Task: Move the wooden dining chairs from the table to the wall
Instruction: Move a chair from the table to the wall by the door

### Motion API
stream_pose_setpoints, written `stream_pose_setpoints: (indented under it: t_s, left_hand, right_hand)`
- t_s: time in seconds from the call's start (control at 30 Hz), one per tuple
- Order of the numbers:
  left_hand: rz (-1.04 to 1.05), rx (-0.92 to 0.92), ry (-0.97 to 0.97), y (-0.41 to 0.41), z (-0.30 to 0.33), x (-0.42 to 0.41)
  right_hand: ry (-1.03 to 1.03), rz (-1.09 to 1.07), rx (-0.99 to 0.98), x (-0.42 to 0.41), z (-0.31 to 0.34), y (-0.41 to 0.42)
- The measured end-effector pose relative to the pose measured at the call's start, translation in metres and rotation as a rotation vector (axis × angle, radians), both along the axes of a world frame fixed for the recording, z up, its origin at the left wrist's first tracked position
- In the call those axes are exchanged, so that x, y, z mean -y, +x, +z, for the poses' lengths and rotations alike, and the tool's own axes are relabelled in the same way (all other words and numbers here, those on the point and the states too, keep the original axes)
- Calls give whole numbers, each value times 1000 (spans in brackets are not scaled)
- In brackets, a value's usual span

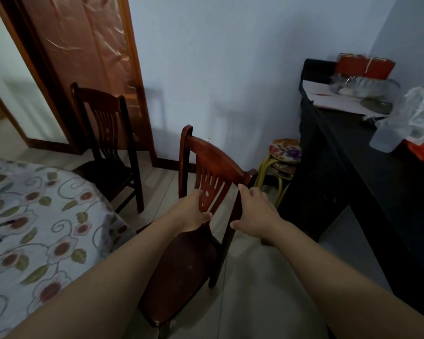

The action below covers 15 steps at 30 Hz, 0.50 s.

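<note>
Two wooden chairs stood on the tiled floor [255,277] between a floral-clothed tabletop [34,216] and a dark sideboard [353,167]: the far chair [108,143] stood against the wall [218,69], the near chair [206,172] tilted mid-room. The left hand [194,211] was clamped on its back slats; the right hand [255,211] was curled around its right back post.

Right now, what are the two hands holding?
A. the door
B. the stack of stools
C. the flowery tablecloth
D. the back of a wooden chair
D: the left hand wraps the slatted back of the nearer wooden chair, and the right hand takes a grip on its side post.
</note>
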<state>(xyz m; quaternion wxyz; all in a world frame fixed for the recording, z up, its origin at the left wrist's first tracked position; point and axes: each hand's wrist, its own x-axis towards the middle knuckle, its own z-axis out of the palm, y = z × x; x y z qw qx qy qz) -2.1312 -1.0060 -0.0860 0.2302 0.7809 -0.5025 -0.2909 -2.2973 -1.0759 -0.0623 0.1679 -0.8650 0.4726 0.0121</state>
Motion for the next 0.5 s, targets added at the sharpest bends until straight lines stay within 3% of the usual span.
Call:
stream_pose_setpoints:
  t_s: [0.27,0.5]
  left_hand:
    - [90,57,7,27,-2,124]
    - [77,371,113,46,-23,196]
  right_hand:
    - [-22,175,17,144,-7,48]
    - [65,272,15,219,-36,88]
